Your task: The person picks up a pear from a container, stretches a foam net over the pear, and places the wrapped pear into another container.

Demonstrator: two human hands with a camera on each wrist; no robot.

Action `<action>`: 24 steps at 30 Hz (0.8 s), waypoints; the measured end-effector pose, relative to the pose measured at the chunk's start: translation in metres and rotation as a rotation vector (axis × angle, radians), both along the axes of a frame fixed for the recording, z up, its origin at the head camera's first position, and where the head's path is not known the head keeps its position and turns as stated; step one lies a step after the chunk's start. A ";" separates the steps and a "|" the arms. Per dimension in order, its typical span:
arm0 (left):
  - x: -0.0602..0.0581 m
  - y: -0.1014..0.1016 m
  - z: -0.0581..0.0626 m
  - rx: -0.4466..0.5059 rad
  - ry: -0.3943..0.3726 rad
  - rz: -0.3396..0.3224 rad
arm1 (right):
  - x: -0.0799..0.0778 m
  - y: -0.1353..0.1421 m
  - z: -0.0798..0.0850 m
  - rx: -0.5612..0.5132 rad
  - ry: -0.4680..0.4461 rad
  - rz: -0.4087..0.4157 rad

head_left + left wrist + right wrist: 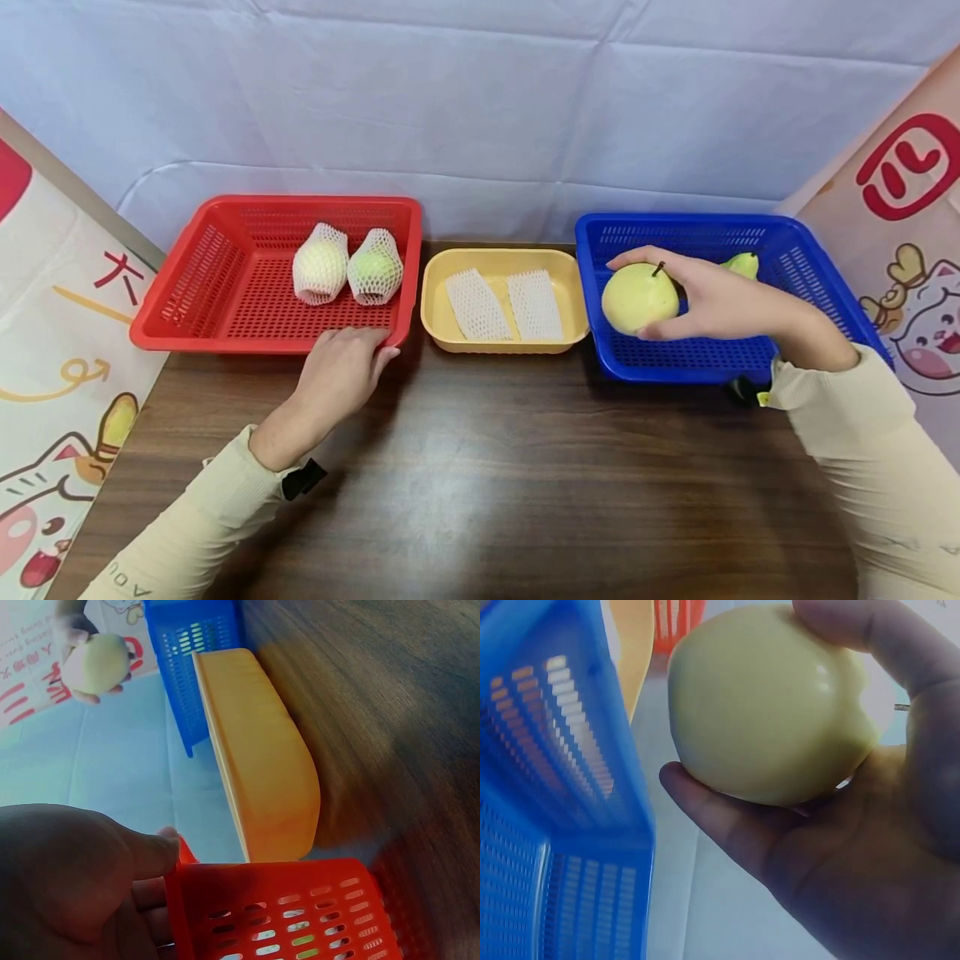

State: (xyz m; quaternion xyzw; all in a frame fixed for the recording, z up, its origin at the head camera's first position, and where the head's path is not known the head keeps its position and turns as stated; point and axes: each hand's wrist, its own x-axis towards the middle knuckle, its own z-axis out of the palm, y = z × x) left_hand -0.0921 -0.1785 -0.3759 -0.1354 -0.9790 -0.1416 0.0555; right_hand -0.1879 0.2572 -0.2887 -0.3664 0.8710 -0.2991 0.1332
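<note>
Brown wood-grain table (pixel 480 467), glossy where light falls, lies nearest, with 2 cream sleeves (pixel 862 450) reaching over it. The left hand (pixel 333 379), back up, grips the near rim of the red basket (pixel 225 343) by its right corner, thumb and fingers closed on the plastic. The right hand (pixel 708 296), turned sideways, wraps thumb and fingers around a smooth, round, pale-yellow pear (pixel 637 302) with a dark stem, and holds it raised above the left part of the blue basket (pixel 690 373).

Between the baskets sits a yellow tray (pixel 504 342) with rounded corners and smooth walls; in it 2 flat white foam nets (pixel 477 304) lie side by side, their mesh open. Both baskets are slotted, flaring plastic. At the red basket's right end stand 2 fruits in foam nets (pixel 321 265), paler on the left, greener on the right. Behind the right hand, a green pear (pixel 742 265) shows partly in the blue basket. Farthest hangs creased, pale-blue cloth (pixel 420 108).
</note>
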 end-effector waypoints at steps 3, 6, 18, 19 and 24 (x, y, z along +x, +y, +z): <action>0.000 0.000 0.000 -0.002 0.002 0.002 | 0.008 -0.007 -0.001 -0.024 -0.005 0.025; -0.001 0.000 -0.001 -0.003 0.005 0.002 | 0.017 -0.016 -0.004 -0.053 -0.009 0.053; 0.000 0.000 -0.002 0.006 0.008 0.001 | 0.047 -0.049 -0.037 -0.101 0.028 0.124; 0.000 0.000 -0.002 0.006 0.010 0.000 | 0.049 -0.051 -0.040 -0.104 0.020 0.128; 0.000 0.000 -0.003 0.005 0.012 -0.003 | 0.060 -0.064 -0.055 -0.122 -0.028 0.139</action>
